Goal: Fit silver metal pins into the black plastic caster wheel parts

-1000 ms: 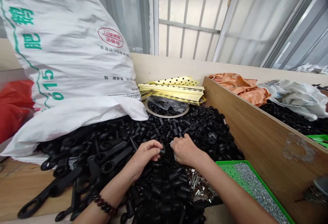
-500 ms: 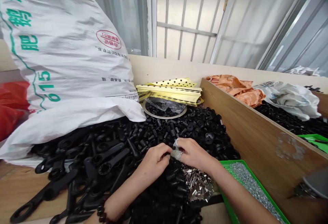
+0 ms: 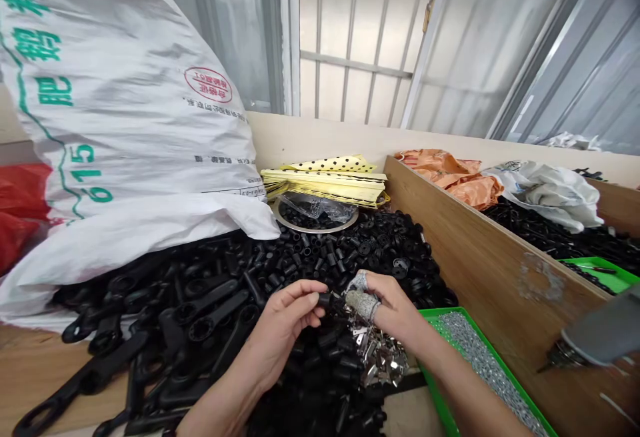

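My left hand (image 3: 293,313) pinches a small black cylindrical plastic part (image 3: 325,299) between thumb and fingertips. Close by on the right, my right hand (image 3: 380,300) has its thumb and a finger wrapped in grey tape, the tips drawn together; whatever is between them is too small and hidden to name. Beneath both hands lie black cylindrical parts (image 3: 327,357) in a heap. Shiny metal clips (image 3: 383,357) are piled just below my right hand. Black crank-shaped arms (image 3: 215,310) spread out to the left of my left hand.
A large white woven sack (image 3: 140,110) stands at left. Behind the heap are a metal-rimmed bowl (image 3: 320,229) and yellow dotted sheets (image 3: 325,183). At right, a green tray (image 3: 443,393) holds small metal pieces, beside a wooden divider (image 3: 450,230) and a grey power driver (image 3: 595,333).
My hands have moved slightly apart, and the black cylindrical part now shows in my left fingers. The view has shifted a little, bringing more of the power driver into sight.
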The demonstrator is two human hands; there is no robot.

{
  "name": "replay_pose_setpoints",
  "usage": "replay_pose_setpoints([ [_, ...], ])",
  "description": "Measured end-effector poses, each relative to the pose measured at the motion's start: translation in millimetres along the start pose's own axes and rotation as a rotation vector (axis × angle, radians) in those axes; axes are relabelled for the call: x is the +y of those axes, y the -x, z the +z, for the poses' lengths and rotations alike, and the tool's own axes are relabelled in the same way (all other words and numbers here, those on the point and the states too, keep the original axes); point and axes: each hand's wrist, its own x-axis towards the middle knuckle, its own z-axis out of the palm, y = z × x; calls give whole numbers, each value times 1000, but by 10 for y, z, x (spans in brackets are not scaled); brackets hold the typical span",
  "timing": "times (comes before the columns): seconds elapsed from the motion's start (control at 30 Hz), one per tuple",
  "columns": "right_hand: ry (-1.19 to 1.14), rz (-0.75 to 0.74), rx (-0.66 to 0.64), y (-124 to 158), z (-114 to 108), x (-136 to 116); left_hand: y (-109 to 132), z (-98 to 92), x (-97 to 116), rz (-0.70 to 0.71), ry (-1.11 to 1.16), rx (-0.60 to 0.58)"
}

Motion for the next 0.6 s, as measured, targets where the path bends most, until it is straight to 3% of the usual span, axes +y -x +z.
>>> replay_pose_setpoints([
  [0.27,95,19,57,51,79,-27,13,170,-66,-7,95,-19],
  [0.43,75,10,30,113,54,-8,-1,135,-59,13,131,21],
  [0.6,292,-55,14,179,39,-52,12,115,-78,8,118,12],
])
